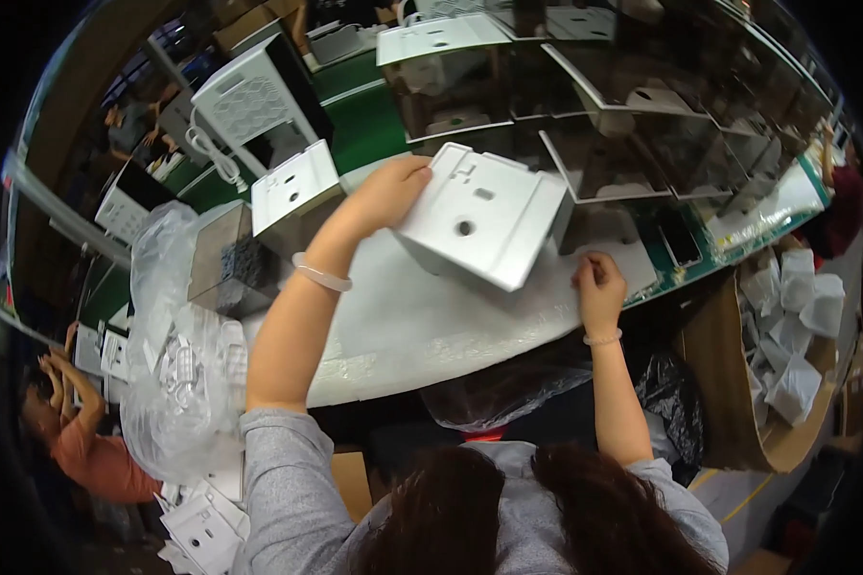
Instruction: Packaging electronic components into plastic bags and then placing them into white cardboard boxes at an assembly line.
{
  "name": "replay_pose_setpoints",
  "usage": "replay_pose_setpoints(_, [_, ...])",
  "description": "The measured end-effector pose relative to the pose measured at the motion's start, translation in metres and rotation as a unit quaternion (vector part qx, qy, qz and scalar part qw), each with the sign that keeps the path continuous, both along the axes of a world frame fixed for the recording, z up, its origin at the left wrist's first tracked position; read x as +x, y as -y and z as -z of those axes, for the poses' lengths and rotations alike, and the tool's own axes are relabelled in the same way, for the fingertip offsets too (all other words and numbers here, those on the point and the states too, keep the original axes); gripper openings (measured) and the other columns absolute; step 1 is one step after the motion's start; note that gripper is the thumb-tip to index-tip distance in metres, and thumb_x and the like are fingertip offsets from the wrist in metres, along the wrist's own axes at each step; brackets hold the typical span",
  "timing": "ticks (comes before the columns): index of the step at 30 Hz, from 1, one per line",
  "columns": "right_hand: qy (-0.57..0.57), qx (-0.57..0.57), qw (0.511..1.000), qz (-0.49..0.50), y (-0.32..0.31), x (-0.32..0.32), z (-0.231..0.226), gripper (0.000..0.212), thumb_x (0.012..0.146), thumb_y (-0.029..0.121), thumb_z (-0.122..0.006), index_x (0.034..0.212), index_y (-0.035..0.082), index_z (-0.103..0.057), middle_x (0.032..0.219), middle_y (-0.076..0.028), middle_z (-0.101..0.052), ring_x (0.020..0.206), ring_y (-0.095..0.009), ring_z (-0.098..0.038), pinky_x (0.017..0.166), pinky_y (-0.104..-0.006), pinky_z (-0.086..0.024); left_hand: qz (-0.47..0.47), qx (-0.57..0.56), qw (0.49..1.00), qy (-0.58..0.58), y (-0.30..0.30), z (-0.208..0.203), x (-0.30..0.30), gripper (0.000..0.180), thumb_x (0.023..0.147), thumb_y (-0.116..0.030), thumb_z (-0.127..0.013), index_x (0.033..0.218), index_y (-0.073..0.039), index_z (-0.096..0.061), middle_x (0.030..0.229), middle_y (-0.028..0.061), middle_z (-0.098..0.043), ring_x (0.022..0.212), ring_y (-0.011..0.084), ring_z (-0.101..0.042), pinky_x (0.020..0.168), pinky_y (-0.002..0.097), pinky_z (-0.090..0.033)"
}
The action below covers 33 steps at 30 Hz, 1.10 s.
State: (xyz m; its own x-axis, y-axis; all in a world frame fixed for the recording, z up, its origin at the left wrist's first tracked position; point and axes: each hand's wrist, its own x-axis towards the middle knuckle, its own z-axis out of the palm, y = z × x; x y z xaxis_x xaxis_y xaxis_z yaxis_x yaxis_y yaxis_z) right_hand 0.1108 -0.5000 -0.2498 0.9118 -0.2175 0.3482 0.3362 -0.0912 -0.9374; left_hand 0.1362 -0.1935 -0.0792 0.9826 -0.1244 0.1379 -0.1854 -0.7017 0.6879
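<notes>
A box with a white top (pixel 484 206) and smoky see-through sides is tilted over the padded work surface (pixel 403 331). The top carries a round dark hole, a small slot and notches along its far edge. My left hand (pixel 393 196) grips the top's left edge, fingers mostly hidden behind it. To the right of the box, apart from it, my right hand (pixel 601 287) is closed with its fingertips drawn together. Whatever those fingers may hold is too small to make out. A similar white-topped box (pixel 295 187) stands left of my left forearm.
More smoky boxes (pixel 451 91) are stacked along the far side. A white appliance (pixel 259 101) with a cord stands far left, near clear plastic bags (pixel 177 383). A phone (pixel 679 237) lies at right, above a carton (pixel 729 355) of white wrapped pieces. Other people work beyond the table.
</notes>
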Motion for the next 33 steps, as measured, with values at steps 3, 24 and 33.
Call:
replay_pose_setpoints(3, [0.012,-0.008,1.0,-0.015,0.008,0.0,0.004,0.009,0.091,0.005,-0.056,0.091,-0.004,-0.059,0.065,-0.003,-0.056,0.058,-0.008,-0.052,0.054,-0.022,-0.042,-0.046,-0.131,0.989,-0.053,0.019,0.013,-0.02,0.046,0.094,-0.027,-0.054,0.131,0.0,-0.048,0.107,0.0145,-0.064,0.097,0.0228,-0.059,0.086,0.032,-0.045])
replay_pose_setpoints(24, [0.043,-0.097,0.994,0.036,0.051,-0.03,0.015,0.003,0.088,-0.001,-0.056,0.086,-0.003,-0.058,0.061,-0.003,-0.055,0.054,-0.008,-0.051,0.05,-0.0227,-0.04,-0.45,-0.014,0.825,0.343,-0.124,0.086,0.008,0.103,0.046,-0.029,-0.094,0.13,-0.012,-0.037,0.142,0.0463,-0.007,0.138,0.0544,0.0,0.113,0.0486,-0.019])
replay_pose_setpoints(33, [0.019,-0.14,0.987,0.071,0.067,-0.049,0.006,0.002,0.086,-0.003,-0.057,0.087,-0.004,-0.058,0.065,-0.003,-0.056,0.058,-0.007,-0.051,0.053,-0.0217,-0.041,-0.526,0.098,0.812,0.234,-0.156,0.064,0.022,0.099,0.049,-0.034,-0.093,0.129,-0.011,-0.038,0.14,0.0384,-0.029,0.138,0.0538,-0.007,0.11,0.0565,-0.02])
